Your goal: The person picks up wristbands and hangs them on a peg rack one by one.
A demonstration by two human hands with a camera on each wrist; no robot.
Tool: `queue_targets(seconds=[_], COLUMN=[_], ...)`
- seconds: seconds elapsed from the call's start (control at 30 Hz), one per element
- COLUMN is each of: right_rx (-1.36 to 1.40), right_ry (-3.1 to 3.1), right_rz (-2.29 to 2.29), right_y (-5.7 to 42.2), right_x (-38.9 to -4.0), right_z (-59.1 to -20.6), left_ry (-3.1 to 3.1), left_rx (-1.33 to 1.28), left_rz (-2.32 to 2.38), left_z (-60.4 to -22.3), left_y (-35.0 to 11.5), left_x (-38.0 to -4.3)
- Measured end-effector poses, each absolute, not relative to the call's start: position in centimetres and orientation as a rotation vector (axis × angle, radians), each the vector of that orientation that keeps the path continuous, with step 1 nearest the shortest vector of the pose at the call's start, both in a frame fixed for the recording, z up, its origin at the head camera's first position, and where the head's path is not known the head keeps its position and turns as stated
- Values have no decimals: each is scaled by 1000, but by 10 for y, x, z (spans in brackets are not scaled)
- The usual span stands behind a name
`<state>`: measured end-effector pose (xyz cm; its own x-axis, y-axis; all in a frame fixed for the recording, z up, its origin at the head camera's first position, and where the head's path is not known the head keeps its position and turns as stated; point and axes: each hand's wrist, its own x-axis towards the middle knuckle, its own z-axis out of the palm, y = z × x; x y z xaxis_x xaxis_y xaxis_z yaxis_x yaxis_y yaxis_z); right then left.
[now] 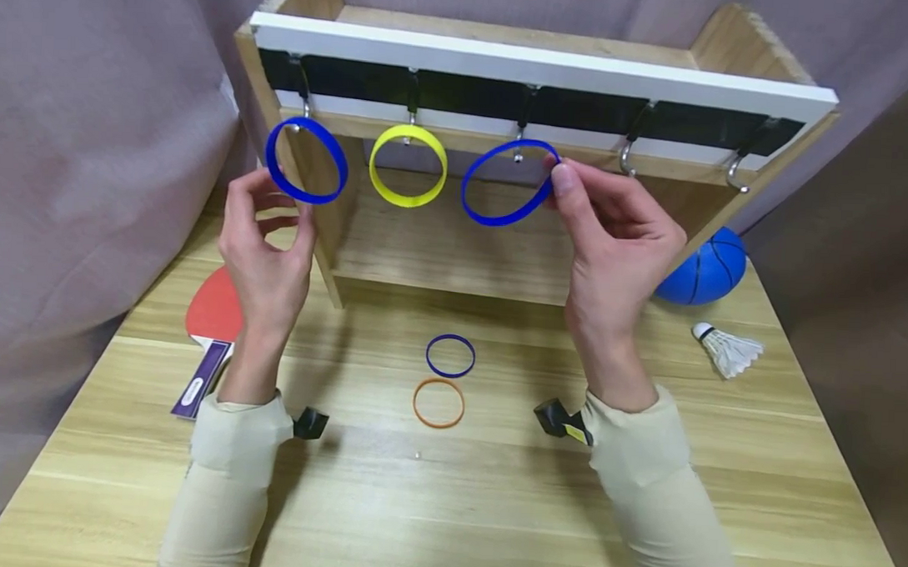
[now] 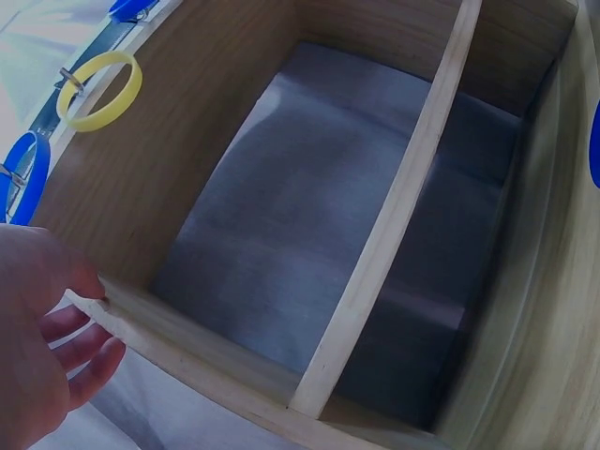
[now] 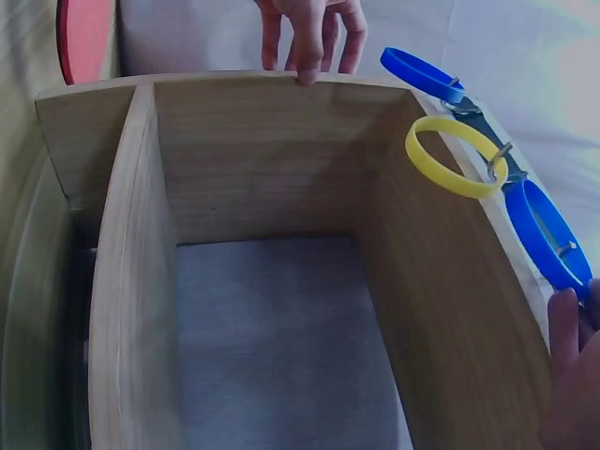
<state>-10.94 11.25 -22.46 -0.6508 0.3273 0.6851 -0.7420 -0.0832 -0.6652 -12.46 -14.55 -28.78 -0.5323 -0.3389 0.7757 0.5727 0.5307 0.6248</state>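
My right hand [image 1: 617, 231] pinches a blue wristband [image 1: 499, 222] at its right side, thumb in front. In the right wrist view this band [image 3: 536, 236] encircles the tip of the middle metal hook [image 3: 565, 248]. My left hand [image 1: 267, 248] holds the front edge of the wooden shelf's left side panel [image 2: 178, 361], with thumb and fingers on opposite faces. Close above that hand, another blue wristband [image 1: 318, 199] hangs on the leftmost hook. A yellow wristband [image 1: 407, 202] hangs on the second hook, between the two blue ones.
Two hooks [image 1: 627, 158] at the right carry nothing. On the table [image 1: 491, 518] lie a dark blue band [image 1: 451, 375] and an orange band [image 1: 437, 426]. A red table tennis bat [image 1: 214, 308] lies left; a blue ball [image 1: 705, 271] and a shuttlecock [image 1: 729, 351] are right.
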Motion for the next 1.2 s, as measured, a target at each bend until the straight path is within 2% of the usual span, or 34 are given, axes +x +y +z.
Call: queue_targets(seconds=[1.2], right_rx=[468], right_ry=[-1492], right_rz=[1776], right_y=[111], right_x=[-115], right_z=[-234], left_ry=[-1788], left_rx=[-174], left_rz=[-1192], left_z=[-288], left_y=[-145], left_x=[-125])
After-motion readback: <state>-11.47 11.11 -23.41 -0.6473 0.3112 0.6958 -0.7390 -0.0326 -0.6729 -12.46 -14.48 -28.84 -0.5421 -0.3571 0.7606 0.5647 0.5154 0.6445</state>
